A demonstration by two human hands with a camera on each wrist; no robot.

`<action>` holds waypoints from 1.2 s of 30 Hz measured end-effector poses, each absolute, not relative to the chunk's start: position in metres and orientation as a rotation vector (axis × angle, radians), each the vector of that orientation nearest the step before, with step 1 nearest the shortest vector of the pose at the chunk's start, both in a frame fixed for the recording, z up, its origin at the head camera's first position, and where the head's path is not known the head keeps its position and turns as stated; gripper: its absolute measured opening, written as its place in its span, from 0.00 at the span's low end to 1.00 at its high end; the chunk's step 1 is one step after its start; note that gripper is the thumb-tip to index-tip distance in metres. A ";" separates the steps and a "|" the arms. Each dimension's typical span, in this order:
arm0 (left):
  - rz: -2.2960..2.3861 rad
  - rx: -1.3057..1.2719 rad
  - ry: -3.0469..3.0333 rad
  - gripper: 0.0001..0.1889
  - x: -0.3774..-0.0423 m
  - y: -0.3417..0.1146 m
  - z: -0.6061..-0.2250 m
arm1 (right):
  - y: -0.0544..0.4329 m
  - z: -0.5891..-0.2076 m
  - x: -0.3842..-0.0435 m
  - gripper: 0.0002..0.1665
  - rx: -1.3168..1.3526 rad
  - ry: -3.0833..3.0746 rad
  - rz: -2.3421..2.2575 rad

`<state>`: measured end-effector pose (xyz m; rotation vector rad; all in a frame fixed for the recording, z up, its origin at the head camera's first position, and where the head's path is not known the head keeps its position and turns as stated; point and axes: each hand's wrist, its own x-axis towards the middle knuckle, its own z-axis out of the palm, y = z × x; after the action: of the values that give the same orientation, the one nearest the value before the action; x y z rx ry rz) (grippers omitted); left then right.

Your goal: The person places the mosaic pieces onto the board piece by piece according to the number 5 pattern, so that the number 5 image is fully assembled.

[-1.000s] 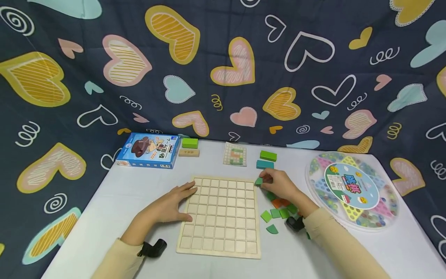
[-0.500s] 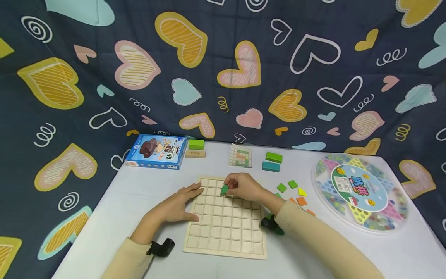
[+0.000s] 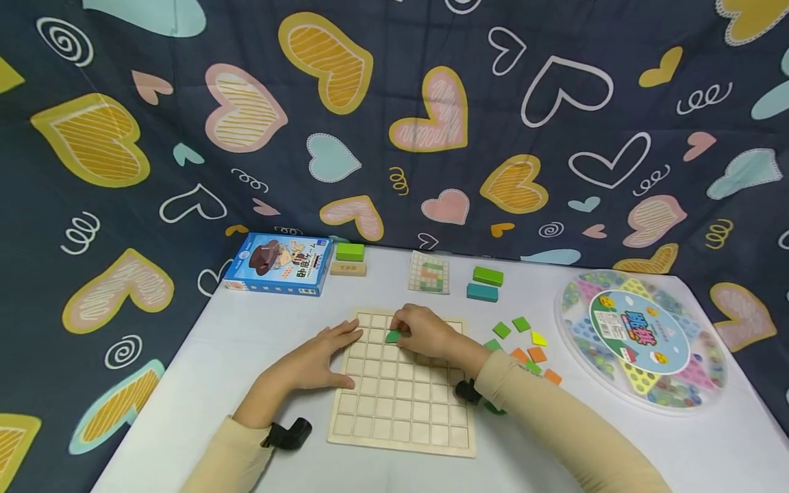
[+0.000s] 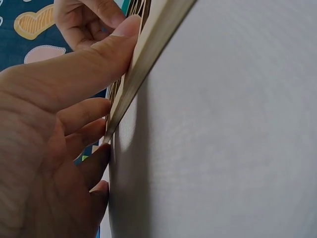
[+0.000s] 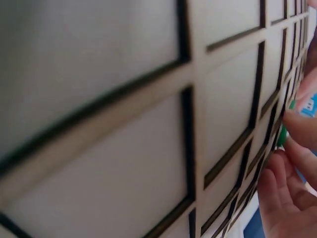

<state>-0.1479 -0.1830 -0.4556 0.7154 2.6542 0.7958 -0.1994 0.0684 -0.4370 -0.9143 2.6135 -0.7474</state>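
Observation:
A pale wooden board (image 3: 401,446) with a grid of square recesses lies on the white table. My right hand (image 3: 425,333) is over its upper part and pinches a small green tile (image 3: 392,336) with a curved edge, low over the second row of squares. In the right wrist view the green tile (image 5: 282,137) shows between thumb and fingers, partly hidden by them. My left hand (image 3: 313,359) rests against the board's left edge with its fingers spread; the left wrist view has the thumb (image 4: 106,62) on the board's side.
Right of the board lie loose green, orange and yellow tiles (image 3: 537,354), some hidden by the right forearm. Behind it are a pattern card (image 3: 429,272), green and teal blocks (image 3: 482,292) and a blue game box (image 3: 280,263). A round marble-game case (image 3: 641,335) stands far right.
My right hand has carried the green tile leftward from the board's right edge onto its upper rows, then lowered it. The left hand keeps its place at the board's left edge.

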 end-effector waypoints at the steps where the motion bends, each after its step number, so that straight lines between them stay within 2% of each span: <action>1: 0.801 0.716 2.654 0.48 -0.148 -0.183 -0.455 | 0.069 -0.437 -0.199 0.11 -0.919 2.610 -0.750; 7: 0.801 0.721 2.658 0.47 -0.143 -0.187 -0.457 | 0.083 -0.434 -0.196 0.20 -0.921 2.564 -0.891; 12: 0.797 0.660 2.689 0.48 -0.135 -0.197 -0.457 | 0.124 -0.426 -0.185 0.25 -0.858 2.557 -1.135; 19: 0.818 0.652 2.674 0.49 -0.133 -0.203 -0.454 | 0.224 -0.432 -0.157 0.23 -0.608 2.670 -1.206; 23: 0.828 0.648 2.675 0.49 -0.133 -0.206 -0.454 | 0.265 -0.436 -0.146 0.23 -0.489 2.702 -1.135; 29: 0.848 0.681 2.677 0.49 -0.137 -0.204 -0.456 | 0.287 -0.442 -0.145 0.20 -0.439 2.755 -1.045; 36: 0.843 0.744 2.644 0.49 -0.150 -0.187 -0.460 | 0.300 -0.449 -0.142 0.13 -0.417 2.924 -0.842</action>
<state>-0.1497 -0.1874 -0.4603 0.7442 2.6435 0.8433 -0.1418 0.2997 -0.4486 -0.4165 2.9235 -0.8424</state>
